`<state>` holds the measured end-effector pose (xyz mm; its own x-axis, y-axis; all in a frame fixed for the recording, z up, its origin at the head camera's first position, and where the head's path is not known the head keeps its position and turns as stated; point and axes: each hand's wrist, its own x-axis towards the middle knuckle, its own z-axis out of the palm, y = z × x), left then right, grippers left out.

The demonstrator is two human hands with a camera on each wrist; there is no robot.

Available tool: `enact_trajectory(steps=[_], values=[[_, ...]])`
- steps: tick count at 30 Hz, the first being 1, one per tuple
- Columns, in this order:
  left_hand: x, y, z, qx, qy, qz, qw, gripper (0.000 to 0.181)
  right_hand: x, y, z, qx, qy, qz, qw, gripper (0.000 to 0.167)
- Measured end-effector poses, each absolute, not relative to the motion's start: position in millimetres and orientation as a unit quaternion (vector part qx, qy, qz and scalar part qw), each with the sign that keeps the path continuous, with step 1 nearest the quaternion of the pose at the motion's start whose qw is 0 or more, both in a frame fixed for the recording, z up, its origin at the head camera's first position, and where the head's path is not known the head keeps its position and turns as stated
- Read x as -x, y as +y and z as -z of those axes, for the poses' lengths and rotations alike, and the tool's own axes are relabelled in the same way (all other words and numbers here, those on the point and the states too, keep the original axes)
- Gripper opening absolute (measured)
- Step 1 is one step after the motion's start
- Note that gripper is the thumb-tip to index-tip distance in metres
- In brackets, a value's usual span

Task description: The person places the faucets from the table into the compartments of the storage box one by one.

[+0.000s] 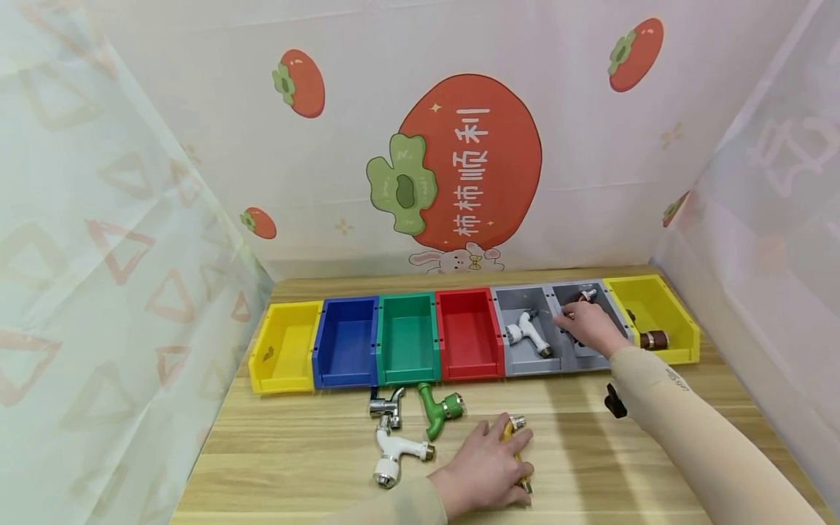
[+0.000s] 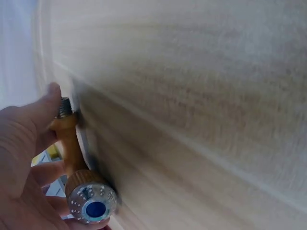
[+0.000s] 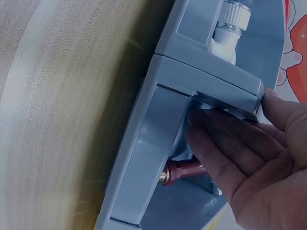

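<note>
My left hand grips a yellow faucet low over the wooden table, thumb near its threaded end and fingers along the body. Over the right-hand grey bin is my right hand, its fingers extended down inside and its thumb by the wall between the two grey bins. Nothing shows in its grasp. A dark red faucet lies in that bin beside the fingers, partly hidden by them. A white faucet lies in the neighbouring grey bin.
Left of my left hand lie a green faucet, a chrome faucet and another white faucet. Yellow, blue, green and red bins continue the row leftward. The far-right yellow bin contains a brown fitting.
</note>
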<state>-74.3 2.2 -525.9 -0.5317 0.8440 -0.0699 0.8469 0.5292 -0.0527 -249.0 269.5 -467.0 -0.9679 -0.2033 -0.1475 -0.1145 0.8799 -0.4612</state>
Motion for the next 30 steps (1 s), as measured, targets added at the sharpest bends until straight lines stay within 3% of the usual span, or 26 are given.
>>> enact_trajectory(steps=[4,13,23,30], values=[[75,1,525,-0.479,0.876,0.055,0.013,0.031,249,269,466,0.083,0.965,0.228,0.096,0.047],[78,-6,526,-0.425,0.902,0.081,0.009,0.040,249,268,465,0.082,0.966,0.225,0.095,0.048],[83,-10,525,-0.455,0.887,0.078,-0.022,0.019,249,269,469,0.084,0.966,0.224,0.096,0.049],[84,-14,519,-0.472,0.877,0.081,-0.040,0.022,250,270,470,0.079,0.966,0.225,0.098,0.050]])
